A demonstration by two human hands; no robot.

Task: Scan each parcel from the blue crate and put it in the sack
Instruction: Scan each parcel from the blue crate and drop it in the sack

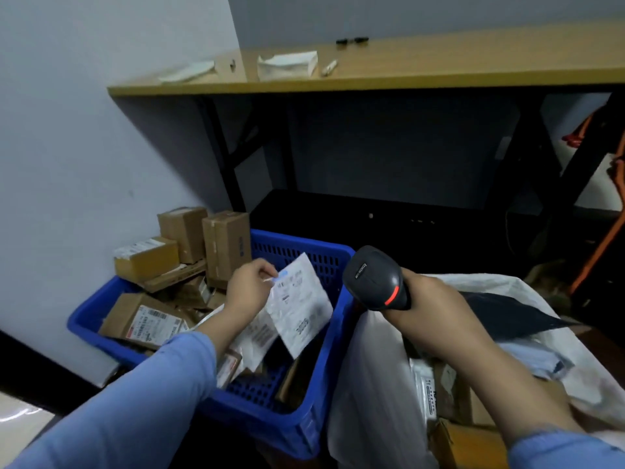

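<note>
Currently: parcel, flat white mailer, label side up, pinched at its upper left corner between thumb and fingers of left hand; held tilted above crate, clear of the contents below. Right hand: wrapped round the grip of scanner, head aimed toward parcel, red light lit at the rear. Step in hand, by judgement: the scan itself. Advice: keep label flat and turned to the scanner head; aim at the barcode; hold both steady until the read; pinch at the corner only, off the printed codes; then carry right and drop into sack. Sack: white, mouth open, just right of crate and touching it; dark parcel and several others inside. Crate: blue, perforated walls; boxes piled toward the far left, flat parcels loose lower down; a good share of the task left, by the look of it. Surface: wooden table behind, on a black frame; white cloths on top, plus small dark items too small to tell. Room: pale wall at left, orange straps at the right edge, dark space under table.
</note>
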